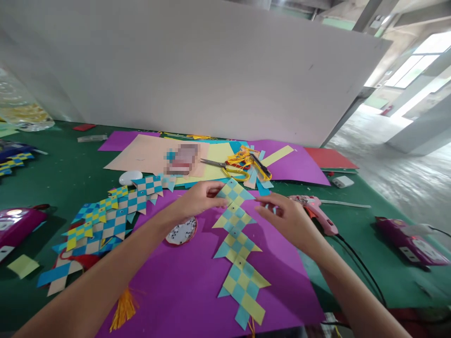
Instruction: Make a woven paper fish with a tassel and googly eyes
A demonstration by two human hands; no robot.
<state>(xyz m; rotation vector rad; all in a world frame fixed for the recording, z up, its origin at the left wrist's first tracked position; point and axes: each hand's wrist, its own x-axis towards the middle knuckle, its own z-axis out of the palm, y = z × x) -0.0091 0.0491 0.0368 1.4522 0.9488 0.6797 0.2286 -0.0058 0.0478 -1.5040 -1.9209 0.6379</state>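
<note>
A chain of woven yellow and light-blue paper fish (241, 244) lies down the middle of a purple sheet (169, 300). At its top end, my left hand (204, 197) pinches the left corner of the uppermost fish (234, 192) between thumb and fingers. On the other side, my right hand (282, 213) has its fingertips at that fish's right corner, thumb and index finger close together. Beside my left wrist sits a round lid with small dark beads (181, 231). An orange tassel (124, 310) rests at the lower left of the sheet.
Blue woven fish (116, 223) are piled at left. Scissors (229, 168) and orange cords lie behind the hands. A pink glue gun (322, 216) with a black cable is at right, near a purple power strip (412, 241). A grey board (197, 70) stands behind.
</note>
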